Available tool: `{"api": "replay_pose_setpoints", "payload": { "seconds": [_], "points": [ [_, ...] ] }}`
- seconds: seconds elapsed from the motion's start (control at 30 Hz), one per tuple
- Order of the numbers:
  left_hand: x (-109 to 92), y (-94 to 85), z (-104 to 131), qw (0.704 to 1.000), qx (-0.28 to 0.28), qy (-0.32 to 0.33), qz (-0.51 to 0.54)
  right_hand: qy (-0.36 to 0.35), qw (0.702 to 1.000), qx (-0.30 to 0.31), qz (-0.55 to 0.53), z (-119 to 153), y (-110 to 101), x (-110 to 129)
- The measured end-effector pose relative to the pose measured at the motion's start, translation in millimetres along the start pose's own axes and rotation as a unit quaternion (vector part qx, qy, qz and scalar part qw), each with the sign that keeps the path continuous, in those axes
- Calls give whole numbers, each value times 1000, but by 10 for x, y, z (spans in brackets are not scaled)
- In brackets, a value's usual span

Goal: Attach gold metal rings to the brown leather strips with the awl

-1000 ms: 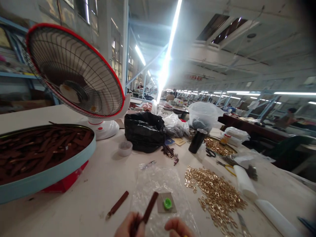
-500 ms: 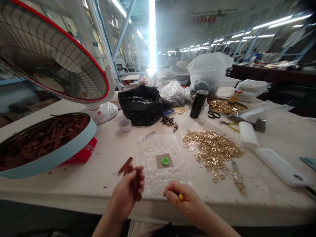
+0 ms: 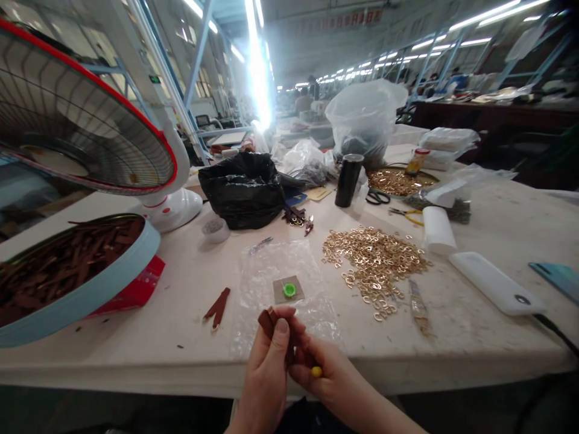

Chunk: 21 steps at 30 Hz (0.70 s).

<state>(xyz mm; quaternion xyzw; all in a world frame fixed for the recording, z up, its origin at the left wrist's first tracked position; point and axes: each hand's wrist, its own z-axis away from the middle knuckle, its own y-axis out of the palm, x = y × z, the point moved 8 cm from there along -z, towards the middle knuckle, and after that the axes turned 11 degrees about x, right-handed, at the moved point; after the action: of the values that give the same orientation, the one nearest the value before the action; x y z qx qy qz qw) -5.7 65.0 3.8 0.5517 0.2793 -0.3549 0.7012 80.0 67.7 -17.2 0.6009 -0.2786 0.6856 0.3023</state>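
At the table's front edge my left hand (image 3: 271, 358) is closed around brown strips (image 3: 266, 322), whose ends stick up past the thumb. My right hand (image 3: 323, 364) touches it from the right, its fingers curled around a small tool with a yellow end (image 3: 316, 372). What the tool's other end touches is hidden. Beyond the hands, a bright green cap (image 3: 289, 290) sits on a grey-brown square (image 3: 278, 296) over a clear plastic sheet (image 3: 257, 277). Two brown strips (image 3: 220, 308) with a gold ring at one end lie to the left.
A pile of gold rings (image 3: 375, 253) and a cutter (image 3: 419, 313) lie at right, near a white power bank (image 3: 493, 282). At left are a tray of brown strips (image 3: 122, 271) and a fan (image 3: 169, 208). A black bag (image 3: 244, 193) and dark cylinder (image 3: 348, 184) stand behind.
The view has shifted. My hands have come together, my left hand moving right with its strips, away from the strips on the table.
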Motion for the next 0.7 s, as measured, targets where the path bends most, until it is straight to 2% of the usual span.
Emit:
{"api": "replay_pose_setpoints", "payload": {
  "seconds": [0.13, 0.3, 0.4, 0.5, 0.57, 0.6, 0.7],
  "points": [
    [-64, 35, 16, 1000, 1, 9, 18, 4, 1000, -17, -9, 23, -3, 52],
    [-47, -85, -50, 999, -38, -22, 17, -5, 999, -29, -20, 65, -121, 165],
    [-51, -194, -107, 998, -31, -26, -52, 8, 996, -61, -57, 110, -306, 182],
    [-130, -273, -148, 986, -6, 10, -166, 11, 994, -87, -67, 152, -460, 210],
    [-253, -299, -146, 959, -12, 69, -276, 20, 993, -99, -66, 174, -514, 217],
    [-327, -278, -135, 933, -14, 107, -342, 26, 992, -104, -65, 183, -523, 219],
    [-432, -67, -118, 820, 29, 184, -541, 39, 994, -83, -63, 191, -458, 245]
  ]
}}
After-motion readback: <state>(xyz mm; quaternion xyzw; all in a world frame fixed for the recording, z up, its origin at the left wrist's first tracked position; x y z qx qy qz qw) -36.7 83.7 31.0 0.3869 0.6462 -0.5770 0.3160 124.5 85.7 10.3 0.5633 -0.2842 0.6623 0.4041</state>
